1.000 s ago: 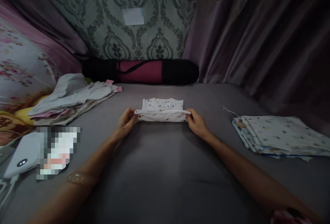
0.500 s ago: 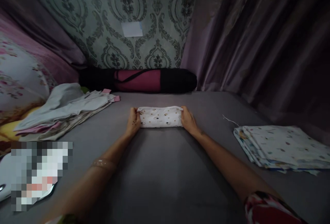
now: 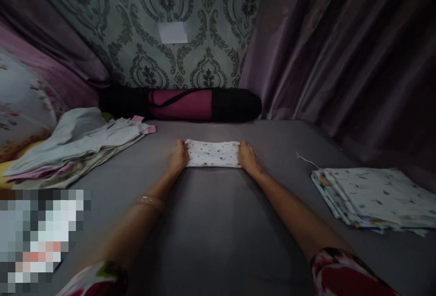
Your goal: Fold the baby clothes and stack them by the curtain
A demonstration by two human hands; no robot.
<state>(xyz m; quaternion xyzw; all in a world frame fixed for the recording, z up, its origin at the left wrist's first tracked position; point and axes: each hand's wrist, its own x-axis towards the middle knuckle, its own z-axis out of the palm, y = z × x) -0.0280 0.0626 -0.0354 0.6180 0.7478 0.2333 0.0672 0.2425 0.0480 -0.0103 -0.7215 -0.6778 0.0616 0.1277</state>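
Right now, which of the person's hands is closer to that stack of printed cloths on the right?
Right. The right hand lies nearer the stack of printed cloths; the left hand is farther, across the small folded cloth.

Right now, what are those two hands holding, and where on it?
A small folded printed cloth lying on the grey surface: left hand at its left end, right hand at its right end.

Cloth: the printed cloth (image 3: 213, 153) was half-folded with a raised flap; now one flat, narrower band.
Hands: left hand (image 3: 178, 157) and right hand (image 3: 248, 157) moved inward, pressing its ends.
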